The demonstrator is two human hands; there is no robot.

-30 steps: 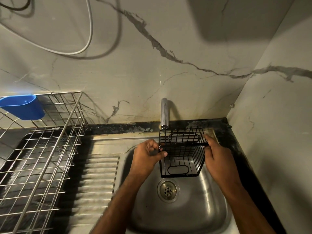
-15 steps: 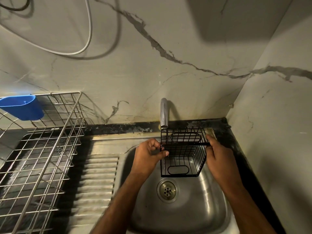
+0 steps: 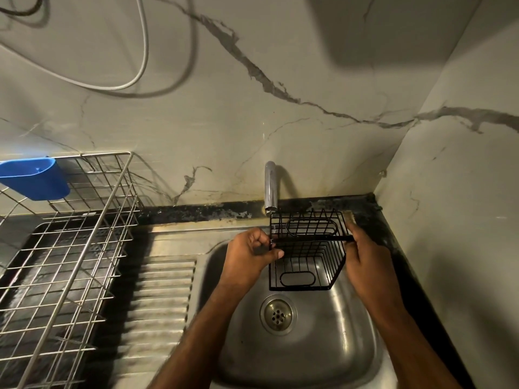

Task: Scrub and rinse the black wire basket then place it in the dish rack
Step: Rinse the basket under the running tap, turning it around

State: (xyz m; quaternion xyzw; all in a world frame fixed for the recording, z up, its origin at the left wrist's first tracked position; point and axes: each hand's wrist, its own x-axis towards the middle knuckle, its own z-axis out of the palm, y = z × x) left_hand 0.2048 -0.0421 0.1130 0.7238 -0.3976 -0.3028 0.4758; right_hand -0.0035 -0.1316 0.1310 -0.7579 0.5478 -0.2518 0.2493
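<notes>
Far left of frame: steel wire dish rack [image 3: 64,248] on the counter, blue plastic cup [image 3: 35,178] hooked on its back rail at upper left; that's the drop-off for later, well apart from the action. Next right, ribbed drainboard [image 3: 160,304], then the steel sink [image 3: 351,355] with drain [image 3: 277,314] at lower centre. Left hand [image 3: 250,255] has fingers curled, thumb pinching the left rim of the black wire basket [image 3: 306,248]. Basket is held above the bowl at centre-right, just under the tap spout [image 3: 270,186], open side facing the camera, probably so water runs through the mesh and drains straight into the sink. Right hand [image 3: 365,259] wraps the basket's right edge, fingers curled round the wire; two-sided grip likely keeps the light frame from twisting. Can't tell if water is running; no stream visible. No scrubber seen in either hand, so my read is rinse stage or just before it. Racking not yet done.
</notes>
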